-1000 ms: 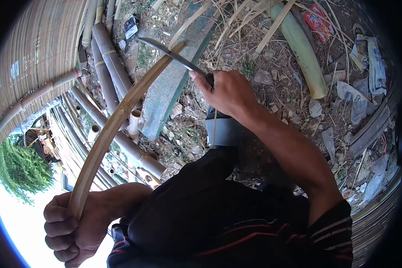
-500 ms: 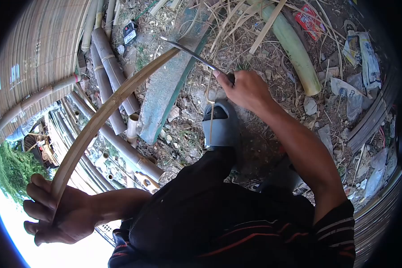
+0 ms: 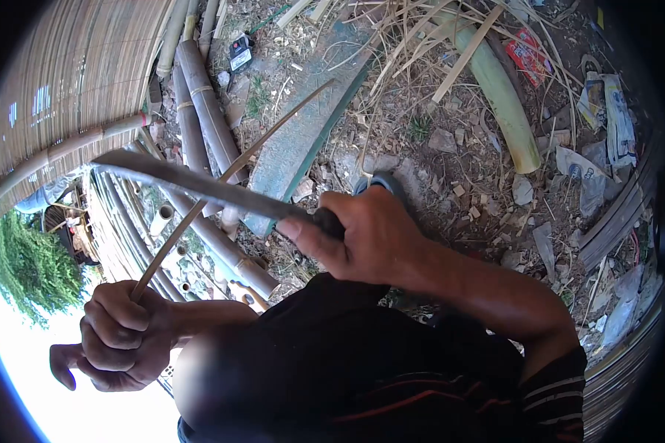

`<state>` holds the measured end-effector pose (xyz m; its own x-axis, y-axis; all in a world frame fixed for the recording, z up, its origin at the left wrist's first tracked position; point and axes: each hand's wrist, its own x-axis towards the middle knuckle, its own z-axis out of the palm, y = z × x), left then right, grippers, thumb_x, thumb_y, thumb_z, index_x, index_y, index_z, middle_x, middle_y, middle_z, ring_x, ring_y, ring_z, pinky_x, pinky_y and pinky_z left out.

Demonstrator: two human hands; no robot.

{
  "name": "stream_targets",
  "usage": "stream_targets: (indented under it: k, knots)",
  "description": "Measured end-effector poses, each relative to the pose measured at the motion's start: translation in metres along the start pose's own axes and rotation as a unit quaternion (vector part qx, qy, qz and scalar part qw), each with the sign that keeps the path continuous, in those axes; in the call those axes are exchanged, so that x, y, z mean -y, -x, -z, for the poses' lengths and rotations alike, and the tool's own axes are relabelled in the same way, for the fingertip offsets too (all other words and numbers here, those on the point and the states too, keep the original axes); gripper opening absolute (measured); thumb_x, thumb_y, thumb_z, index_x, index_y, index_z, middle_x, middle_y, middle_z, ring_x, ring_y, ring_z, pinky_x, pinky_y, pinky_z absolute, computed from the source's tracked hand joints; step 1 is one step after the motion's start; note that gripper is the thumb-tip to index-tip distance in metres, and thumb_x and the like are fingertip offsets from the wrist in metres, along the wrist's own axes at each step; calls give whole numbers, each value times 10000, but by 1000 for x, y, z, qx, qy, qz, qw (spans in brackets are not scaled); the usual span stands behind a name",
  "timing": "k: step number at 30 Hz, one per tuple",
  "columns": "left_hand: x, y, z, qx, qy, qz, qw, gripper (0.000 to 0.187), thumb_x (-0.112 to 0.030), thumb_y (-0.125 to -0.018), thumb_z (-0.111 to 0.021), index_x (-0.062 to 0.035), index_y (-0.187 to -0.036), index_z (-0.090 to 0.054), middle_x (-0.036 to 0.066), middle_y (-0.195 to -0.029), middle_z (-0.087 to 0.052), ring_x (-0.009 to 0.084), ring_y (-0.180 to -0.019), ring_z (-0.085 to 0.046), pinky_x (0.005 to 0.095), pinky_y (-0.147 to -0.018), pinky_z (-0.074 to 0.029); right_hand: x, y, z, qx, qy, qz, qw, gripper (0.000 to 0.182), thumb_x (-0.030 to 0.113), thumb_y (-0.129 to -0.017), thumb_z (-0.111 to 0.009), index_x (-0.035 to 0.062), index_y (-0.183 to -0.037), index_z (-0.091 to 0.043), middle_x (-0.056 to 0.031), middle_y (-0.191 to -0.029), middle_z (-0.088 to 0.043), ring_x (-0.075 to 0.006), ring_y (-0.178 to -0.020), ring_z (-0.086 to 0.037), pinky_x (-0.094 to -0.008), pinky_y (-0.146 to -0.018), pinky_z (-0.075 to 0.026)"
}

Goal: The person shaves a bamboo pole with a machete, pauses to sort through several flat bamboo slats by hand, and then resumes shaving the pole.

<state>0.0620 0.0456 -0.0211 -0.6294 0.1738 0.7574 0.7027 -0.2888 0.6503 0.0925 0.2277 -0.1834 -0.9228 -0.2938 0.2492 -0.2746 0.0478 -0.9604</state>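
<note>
In the head view my left hand, at the lower left, is closed around the near end of a long, thin bamboo strip. The strip slants up and away, its far end over a weathered greenish board. My right hand grips the dark handle of a large knife. Its long grey blade points left and crosses over the strip in this view, a short way beyond my left hand. A grey sandal shows partly behind my right hand.
Thick bamboo poles lie to the left, below a slatted bamboo screen. A green bamboo piece and shavings are at the top right. Plastic wrappers and wood chips litter the ground.
My right hand has drawn the knife back toward my body and left, its blade now broadside. The strip's far end has shifted, and the strip now appears narrower. My left fingers have closed more tightly.
</note>
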Motion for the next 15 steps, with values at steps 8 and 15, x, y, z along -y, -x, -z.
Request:
stream_targets:
  k: [8, 15]
  knots:
    - [-9, 2, 28, -67, -36, 14, 997, 174, -77, -932, -381, -133, -1047, -499, -102, -450, -281, 25, -360, -187, 209, -388, -163, -23, -2, -13, -30, -19, 25, 999, 608, 529, -943, -613, 46, -587, -516, -68, -419, -462, -208, -367, -529, -372, -379, -395]
    - [-13, 2, 44, -101, -38, 14, 994, 172, -51, -929, -371, -99, -1019, -511, -99, -472, -237, 37, -378, -159, 220, -389, -153, -51, 0, -17, -13, 22, -18, 1000, 620, 544, -953, -586, 33, -606, -531, -73, -430, -468, -218, -336, -492, -400, -372, -388]
